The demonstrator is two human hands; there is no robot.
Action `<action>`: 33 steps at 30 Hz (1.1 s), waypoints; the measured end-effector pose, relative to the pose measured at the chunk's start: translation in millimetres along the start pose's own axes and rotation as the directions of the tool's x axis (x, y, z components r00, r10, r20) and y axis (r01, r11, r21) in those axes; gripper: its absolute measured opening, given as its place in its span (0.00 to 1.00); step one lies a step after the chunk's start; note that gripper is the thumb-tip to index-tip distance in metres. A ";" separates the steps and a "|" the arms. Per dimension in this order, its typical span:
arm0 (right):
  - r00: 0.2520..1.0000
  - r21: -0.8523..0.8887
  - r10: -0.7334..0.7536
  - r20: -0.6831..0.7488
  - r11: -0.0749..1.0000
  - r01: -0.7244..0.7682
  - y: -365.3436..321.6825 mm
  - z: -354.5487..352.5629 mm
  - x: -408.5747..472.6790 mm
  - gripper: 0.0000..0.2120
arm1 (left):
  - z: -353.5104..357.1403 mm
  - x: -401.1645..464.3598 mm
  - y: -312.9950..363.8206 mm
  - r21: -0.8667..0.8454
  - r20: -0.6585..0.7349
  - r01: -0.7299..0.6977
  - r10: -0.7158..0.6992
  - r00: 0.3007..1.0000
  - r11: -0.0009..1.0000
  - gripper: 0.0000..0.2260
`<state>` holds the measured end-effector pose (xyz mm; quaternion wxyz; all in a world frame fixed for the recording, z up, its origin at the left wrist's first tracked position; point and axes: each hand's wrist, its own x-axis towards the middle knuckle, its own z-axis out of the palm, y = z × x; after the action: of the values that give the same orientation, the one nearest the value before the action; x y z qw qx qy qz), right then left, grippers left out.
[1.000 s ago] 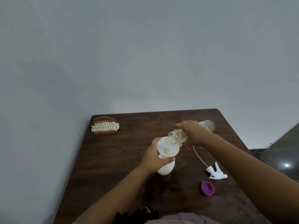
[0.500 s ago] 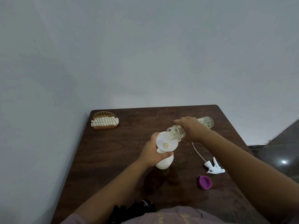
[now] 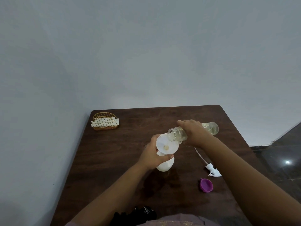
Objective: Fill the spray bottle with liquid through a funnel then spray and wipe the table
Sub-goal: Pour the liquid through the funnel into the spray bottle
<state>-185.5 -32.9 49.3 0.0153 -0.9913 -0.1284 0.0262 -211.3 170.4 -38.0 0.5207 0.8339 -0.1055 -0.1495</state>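
Note:
A white spray bottle [image 3: 165, 166] stands on the dark wooden table [image 3: 123, 144] with a white funnel [image 3: 166, 144] in its neck. My left hand [image 3: 153, 156] grips the bottle's neck just under the funnel. My right hand [image 3: 194, 133] holds a clear jar [image 3: 178, 135] of pale yellowish liquid, tipped almost flat, its mouth over the funnel's right rim. A little liquid sits at the funnel's hole. The white trigger sprayer head [image 3: 212, 171] with its dip tube lies on the table to the right.
A purple cap [image 3: 206, 185] lies near the sprayer head. A gold wire holder with white napkins [image 3: 105, 122] stands at the table's far left corner. A black cloth [image 3: 135, 215] lies at the near edge. Walls rise behind and to the left.
The jar stays tipped over the funnel and both hands keep their grips. The view has shifted slightly, with the table sitting a little lower and left in the frame.

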 end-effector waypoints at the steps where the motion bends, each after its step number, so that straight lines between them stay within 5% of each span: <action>1: 1.000 0.014 0.005 -0.009 1.000 -0.005 -0.3 1.0 0.5 0.20 | -0.2 0.0 -0.2 -0.013 -0.004 0.005 -0.005 1.000 1.000 0.39; 10: 0.998 0.182 0.030 -0.056 0.983 -0.019 0.5 2.6 -2.1 0.26 | 0.5 -3.2 3.7 -0.062 -0.022 0.034 -0.036 0.999 0.998 0.37; 23: 0.999 0.222 -0.030 -0.029 0.974 0.035 1.7 7.7 -20.0 0.23 | 4.0 -8.1 7.7 -0.050 -0.084 0.017 -0.021 0.996 0.999 0.36; 33: 0.983 0.207 -0.080 -0.165 0.972 0.114 2.8 8.0 -27.9 0.21 | 6.4 -7.3 6.8 -0.023 -0.102 0.001 -0.003 0.995 1.000 0.38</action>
<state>-212.1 -42.6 42.6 0.1339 -0.9753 -0.1717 -0.0381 -220.5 164.5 -33.5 0.5347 0.8346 -0.0761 -0.1085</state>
